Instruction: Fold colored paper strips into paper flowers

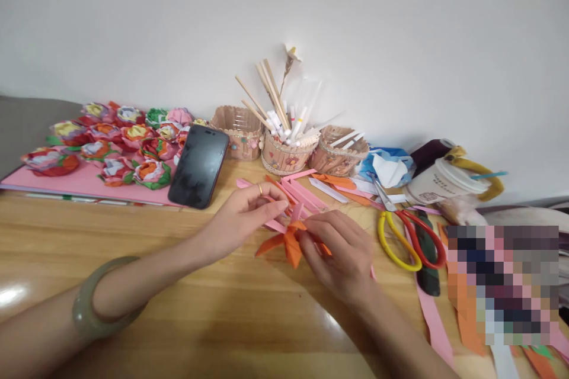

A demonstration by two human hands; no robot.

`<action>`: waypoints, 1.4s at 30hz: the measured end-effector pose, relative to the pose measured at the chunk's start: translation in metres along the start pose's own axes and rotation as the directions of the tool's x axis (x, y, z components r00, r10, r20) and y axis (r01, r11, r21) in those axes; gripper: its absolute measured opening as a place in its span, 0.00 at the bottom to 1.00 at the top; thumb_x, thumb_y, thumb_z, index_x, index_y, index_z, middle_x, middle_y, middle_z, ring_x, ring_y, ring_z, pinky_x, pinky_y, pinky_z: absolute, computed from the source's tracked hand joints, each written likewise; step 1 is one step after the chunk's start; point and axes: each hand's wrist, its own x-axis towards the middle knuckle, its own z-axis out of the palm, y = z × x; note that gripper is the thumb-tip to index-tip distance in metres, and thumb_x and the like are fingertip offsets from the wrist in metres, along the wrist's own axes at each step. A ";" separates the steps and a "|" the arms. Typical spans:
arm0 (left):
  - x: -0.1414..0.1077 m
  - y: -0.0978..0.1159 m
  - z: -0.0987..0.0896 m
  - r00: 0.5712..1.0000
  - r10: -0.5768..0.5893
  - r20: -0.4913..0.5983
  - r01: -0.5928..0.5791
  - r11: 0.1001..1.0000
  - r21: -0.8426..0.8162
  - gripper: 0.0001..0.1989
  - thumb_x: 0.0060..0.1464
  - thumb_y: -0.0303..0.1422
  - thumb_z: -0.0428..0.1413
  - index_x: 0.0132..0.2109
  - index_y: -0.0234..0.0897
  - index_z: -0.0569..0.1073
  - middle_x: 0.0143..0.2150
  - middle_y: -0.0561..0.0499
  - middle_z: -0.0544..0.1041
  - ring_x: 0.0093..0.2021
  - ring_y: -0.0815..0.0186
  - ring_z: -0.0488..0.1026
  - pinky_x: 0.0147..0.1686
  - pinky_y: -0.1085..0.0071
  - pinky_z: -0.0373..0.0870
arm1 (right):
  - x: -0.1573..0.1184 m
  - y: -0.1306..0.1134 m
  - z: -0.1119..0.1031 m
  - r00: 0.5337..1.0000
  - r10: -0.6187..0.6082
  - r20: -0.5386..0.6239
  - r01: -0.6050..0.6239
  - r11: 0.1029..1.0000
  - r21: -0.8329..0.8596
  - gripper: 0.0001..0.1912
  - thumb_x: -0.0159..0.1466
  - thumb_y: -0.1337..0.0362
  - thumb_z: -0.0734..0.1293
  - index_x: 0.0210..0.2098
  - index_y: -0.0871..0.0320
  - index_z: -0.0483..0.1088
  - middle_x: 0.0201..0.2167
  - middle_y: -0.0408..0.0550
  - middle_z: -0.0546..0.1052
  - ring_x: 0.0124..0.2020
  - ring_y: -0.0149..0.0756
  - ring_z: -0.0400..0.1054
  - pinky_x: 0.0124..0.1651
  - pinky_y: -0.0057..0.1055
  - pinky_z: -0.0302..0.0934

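My right hand (340,249) pinches a folded orange and pink paper piece (291,247) above the middle of the wooden table. Its orange petal-like flaps spread to the left and downward. Just to the upper left of that piece is my left hand (249,216), with a ring on one finger; its thumb and fingers are bent toward each other, and whether they hold anything is too small to tell. Behind both hands lie folded pink paper strips (306,192) and some orange ones.
Colourful paper flowers (133,136) sit on a pink sheet at left, a phone (198,167) leaning by them. Decorated baskets (288,154) hold sticks and pens. Red-yellow scissors (400,231), a lidded cup (444,180) and paper strips (433,320) are at right.
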 end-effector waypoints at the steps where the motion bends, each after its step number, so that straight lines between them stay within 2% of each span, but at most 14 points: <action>1: 0.002 -0.001 0.000 0.999 -0.045 -0.004 0.044 0.998 -0.041 0.07 0.51 0.33 0.53 0.35 0.34 0.72 0.31 0.51 0.76 0.32 0.69 0.73 0.33 0.72 0.70 | 0.000 0.001 0.000 0.999 -0.032 -0.004 0.032 0.999 -0.006 0.06 0.58 0.74 0.64 0.31 0.56 0.68 0.26 0.48 0.77 0.27 0.35 0.68 0.29 0.31 0.61; 3: 0.003 -0.004 0.001 0.997 -0.067 0.031 0.069 0.995 -0.074 0.07 0.48 0.32 0.56 0.36 0.34 0.73 0.31 0.52 0.76 0.32 0.69 0.73 0.33 0.72 0.70 | 0.000 0.002 0.001 0.996 -0.084 -0.008 0.084 0.996 -0.018 0.07 0.57 0.74 0.64 0.33 0.56 0.68 0.28 0.48 0.77 0.28 0.36 0.70 0.30 0.32 0.62; 5: 0.003 -0.006 0.002 0.999 -0.028 0.018 0.029 0.998 -0.056 0.05 0.48 0.31 0.57 0.33 0.35 0.74 0.30 0.52 0.76 0.32 0.69 0.72 0.32 0.73 0.69 | 0.001 0.002 0.001 0.997 -0.070 -0.027 0.070 0.998 0.003 0.09 0.57 0.75 0.64 0.36 0.56 0.68 0.30 0.49 0.77 0.31 0.37 0.70 0.33 0.33 0.64; 7: 0.002 -0.007 0.002 0.998 0.042 -0.042 -0.042 0.999 0.003 0.04 0.49 0.32 0.57 0.31 0.35 0.74 0.30 0.53 0.74 0.31 0.70 0.71 0.31 0.74 0.68 | 0.001 0.002 0.001 0.997 0.034 -0.066 -0.030 0.997 0.070 0.10 0.58 0.75 0.63 0.37 0.56 0.67 0.31 0.49 0.77 0.33 0.36 0.69 0.35 0.33 0.64; 9: 0.001 -0.007 0.001 0.989 0.127 -0.081 -0.121 0.990 0.077 0.04 0.51 0.31 0.56 0.31 0.35 0.74 0.30 0.53 0.73 0.31 0.71 0.70 0.31 0.75 0.67 | 0.002 0.000 -0.001 0.979 0.190 -0.073 -0.175 0.969 0.175 0.09 0.59 0.75 0.62 0.36 0.56 0.67 0.30 0.47 0.75 0.32 0.34 0.68 0.34 0.31 0.63; 11: 0.000 -0.007 -0.001 0.974 0.215 -0.077 -0.202 0.967 0.154 0.04 0.53 0.29 0.55 0.32 0.36 0.74 0.31 0.53 0.72 0.32 0.71 0.69 0.32 0.74 0.66 | 0.003 -0.001 -0.003 0.952 0.306 -0.019 -0.288 0.915 0.282 0.05 0.60 0.71 0.64 0.35 0.57 0.68 0.28 0.45 0.74 0.29 0.32 0.67 0.31 0.28 0.62; 13: 0.001 -0.008 -0.001 0.957 0.284 -0.060 -0.265 0.938 0.223 0.05 0.54 0.28 0.54 0.33 0.36 0.75 0.31 0.53 0.72 0.34 0.71 0.69 0.34 0.74 0.66 | 0.004 -0.003 -0.002 0.926 0.372 0.064 -0.368 0.849 0.380 0.03 0.58 0.68 0.67 0.33 0.57 0.69 0.27 0.44 0.74 0.26 0.30 0.66 0.29 0.27 0.62; 18: 0.002 -0.012 -0.003 0.937 0.348 -0.021 -0.323 0.889 0.324 0.05 0.55 0.27 0.53 0.34 0.36 0.74 0.31 0.52 0.71 0.34 0.70 0.68 0.36 0.72 0.65 | 0.007 -0.004 0.001 0.830 0.497 0.252 -0.545 0.629 0.554 0.04 0.58 0.64 0.68 0.31 0.57 0.72 0.26 0.44 0.76 0.26 0.31 0.68 0.29 0.27 0.63; 20: 0.002 -0.013 -0.003 0.933 0.360 -0.006 -0.338 0.880 0.335 0.05 0.55 0.26 0.52 0.34 0.36 0.73 0.31 0.53 0.71 0.34 0.71 0.67 0.36 0.73 0.65 | 0.006 -0.003 0.002 0.810 0.517 0.276 -0.571 0.591 0.570 0.03 0.57 0.64 0.68 0.31 0.57 0.73 0.27 0.44 0.77 0.28 0.32 0.69 0.30 0.29 0.64; 27: 0.004 -0.014 -0.005 0.924 0.383 -0.010 -0.354 0.862 0.363 0.06 0.56 0.27 0.51 0.33 0.36 0.71 0.31 0.53 0.70 0.33 0.70 0.68 0.34 0.73 0.65 | 0.002 0.003 0.006 0.787 0.568 0.242 -0.594 0.590 0.547 0.05 0.56 0.65 0.69 0.32 0.56 0.76 0.30 0.45 0.79 0.31 0.35 0.72 0.35 0.32 0.66; 35: 0.004 -0.020 -0.006 0.892 0.453 0.000 -0.413 0.813 0.411 0.06 0.57 0.29 0.49 0.35 0.36 0.71 0.33 0.51 0.71 0.34 0.70 0.68 0.34 0.74 0.65 | 0.000 0.001 0.010 0.705 0.649 0.288 -0.672 0.481 0.563 0.06 0.55 0.62 0.70 0.31 0.57 0.77 0.28 0.46 0.80 0.29 0.34 0.72 0.33 0.30 0.66; 42: 0.003 -0.022 -0.008 0.909 0.413 -0.055 -0.355 0.837 0.417 0.07 0.57 0.31 0.49 0.34 0.37 0.71 0.33 0.51 0.72 0.32 0.70 0.68 0.34 0.73 0.66 | 0.005 0.000 0.007 0.628 0.695 0.350 -0.719 0.346 0.603 0.05 0.52 0.63 0.71 0.27 0.58 0.77 0.25 0.45 0.79 0.27 0.33 0.72 0.30 0.29 0.66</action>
